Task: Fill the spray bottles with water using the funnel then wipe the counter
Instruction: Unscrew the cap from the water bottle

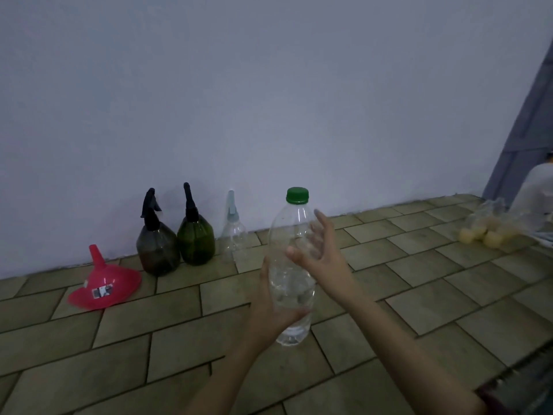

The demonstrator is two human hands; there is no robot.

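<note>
- Three spray bottles in a row against the wall: one dark smoky spray bottle [157, 248] with a black trigger head, one green spray bottle [196, 238] with a black trigger head, one clear spray bottle [234, 232] with a pale head.
- One pink funnel [104, 284], mouth down on the desk [149, 354].
- One clear water bottle [291, 274], capped by one green cap [297, 195].
- Two hands: one left hand [272, 307], one right hand [318, 250].
- One clear bag of small yellowish balls [484, 232] at far right; at least five balls visible, exact count unclear.
</note>
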